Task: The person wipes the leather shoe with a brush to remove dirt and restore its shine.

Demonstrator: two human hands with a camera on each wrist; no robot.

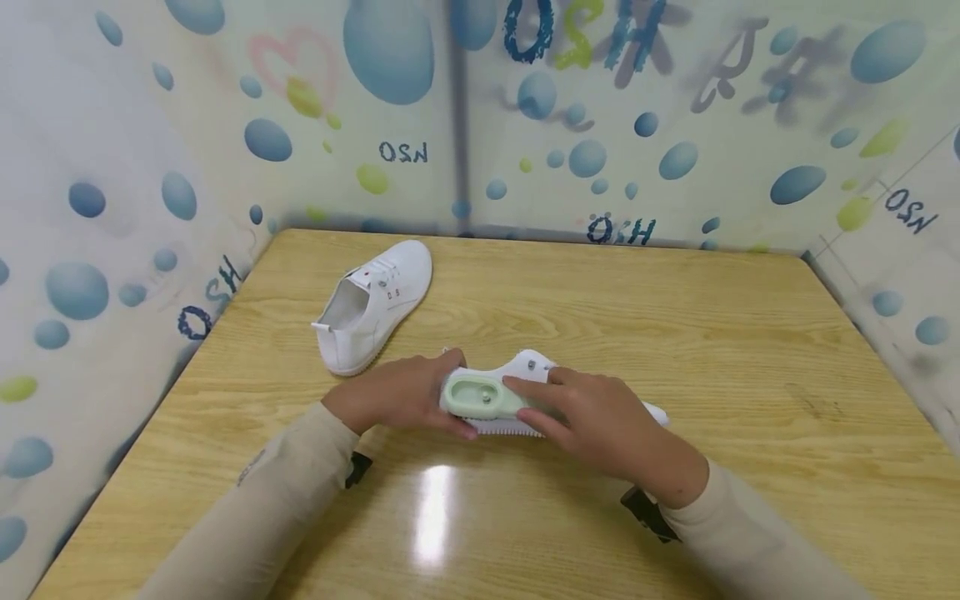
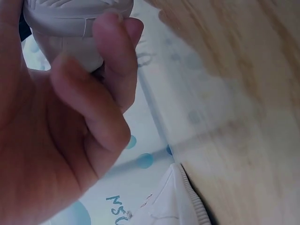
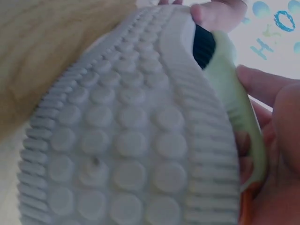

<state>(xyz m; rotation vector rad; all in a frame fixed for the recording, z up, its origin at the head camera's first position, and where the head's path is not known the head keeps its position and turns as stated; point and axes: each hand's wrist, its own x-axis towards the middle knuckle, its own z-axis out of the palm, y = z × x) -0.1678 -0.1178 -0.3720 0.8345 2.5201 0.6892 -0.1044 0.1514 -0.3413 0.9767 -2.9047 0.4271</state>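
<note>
Left hand [image 1: 405, 392] grips 1 white shoe [image 3: 129, 131], right hand [image 1: 611, 421] 1 green brush [image 1: 510, 405], 1 other shoe [image 1: 390, 302] nearby.

- A wood-grain counter [image 1: 735, 325] spread toward six o'clock.
- At twelve, a pale wall [image 1: 645, 108] bore blue droplets [image 1: 390, 50].
- Matching walls [image 1: 120, 250] stood at nine and three.
- White glare [image 1: 432, 512] shone near six.

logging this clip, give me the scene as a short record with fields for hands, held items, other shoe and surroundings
left hand: grips the heel end of a white low shoe with a studded sole
right hand: holds a pale green oval brush with dark bristles at the shoe's side
held shoe: tilted, toe to the right
second white lace-up shoe: upright, farther left
surface: yellowish wood-grain table
backdrop: pale, blue-and-green-spotted wall covering
</note>
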